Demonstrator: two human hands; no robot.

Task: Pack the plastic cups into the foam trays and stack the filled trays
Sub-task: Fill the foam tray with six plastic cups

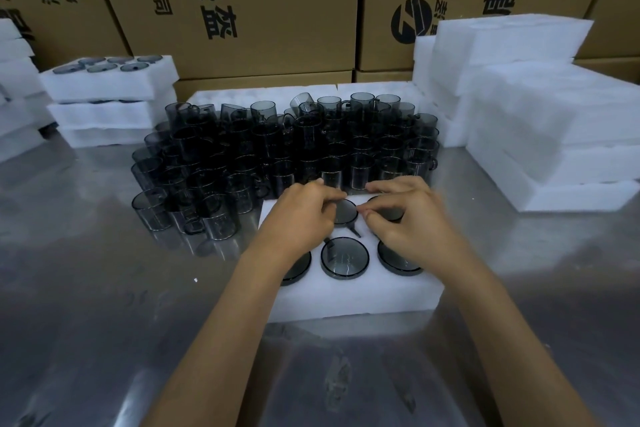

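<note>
A white foam tray (353, 302) lies on the steel table just in front of me, with smoky grey plastic cups set bottom-up in its holes. One cup (345, 257) shows fully in the near middle hole. My left hand (301, 215) presses fingers on a cup (346, 211) in the far middle hole. My right hand (412, 218) rests its fingers on the cup (393, 213) in the far right hole and hides part of the near right cup (394, 262). A crowd of loose cups (284, 149) stands behind the tray.
Filled foam trays (110, 97) are stacked at the back left. Empty foam trays (540, 121) are piled at the right. Cardboard boxes (263, 10) wall the back. Bare steel table (104, 288) spreads left and near me.
</note>
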